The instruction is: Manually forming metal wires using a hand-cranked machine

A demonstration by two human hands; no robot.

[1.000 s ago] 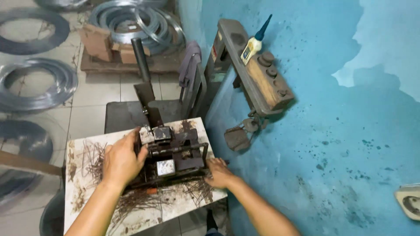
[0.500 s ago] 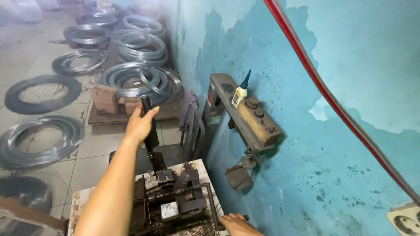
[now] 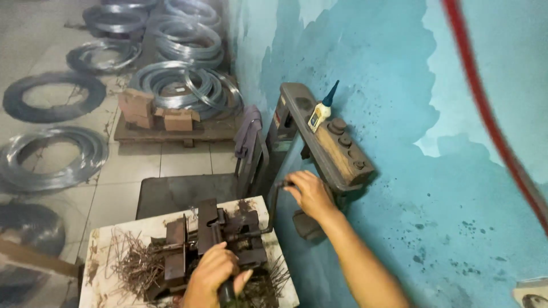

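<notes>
- My left hand [image 3: 212, 272] closes around a dark lever handle [image 3: 226, 294] at the near edge of the wire-bending jig [image 3: 214, 239].
- The jig is a dark, rust-stained block of steel plates and clamps, bolted on a worn white table [image 3: 94, 268].
- Bent brown wire pieces [image 3: 132, 263] lie heaped on the table, left of the jig and touching it.
- My right hand [image 3: 310, 193] curls shut on a thin crank rod [image 3: 272, 202] rising from the jig's right side.
- Just beyond that hand, a rusty metal bracket [image 3: 337, 154] on the blue wall [image 3: 399, 91] carries a small dropper bottle [image 3: 319, 111].
- Coils of grey wire [image 3: 182, 85] rest on the tiled floor behind.
</notes>
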